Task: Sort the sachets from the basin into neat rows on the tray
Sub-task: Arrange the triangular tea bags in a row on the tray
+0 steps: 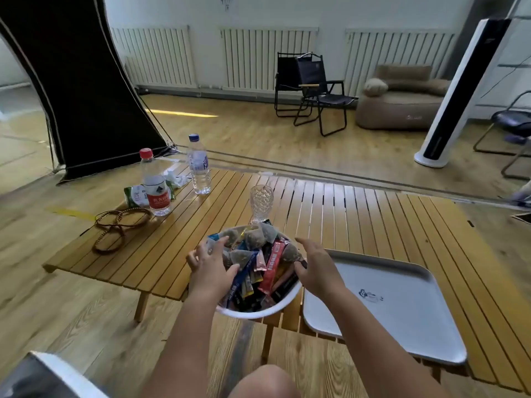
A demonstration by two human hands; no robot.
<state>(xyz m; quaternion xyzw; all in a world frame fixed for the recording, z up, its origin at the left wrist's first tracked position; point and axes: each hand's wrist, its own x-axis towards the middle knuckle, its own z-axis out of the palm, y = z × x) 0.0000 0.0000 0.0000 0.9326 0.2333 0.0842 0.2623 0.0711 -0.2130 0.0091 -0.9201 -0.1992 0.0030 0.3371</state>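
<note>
Left hand (208, 264) and right hand (314, 268), fingers spread, grip the round white plastic basin (283, 304) of mixed sachets (271, 267). The empty grey rectangular tray (402, 320) lies just right of it on the slatted wooden bench (359, 214); the right hand is nearer.

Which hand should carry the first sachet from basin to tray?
Right. The right hand is over the basin's right rim, directly beside the tray, which has no sachets on it yet. The left hand is at the basin's far side from the tray and would have to cross over.

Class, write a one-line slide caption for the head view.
Both hands, left hand and right hand, reach into the sachet-filled basin beside the bare tray.
</note>
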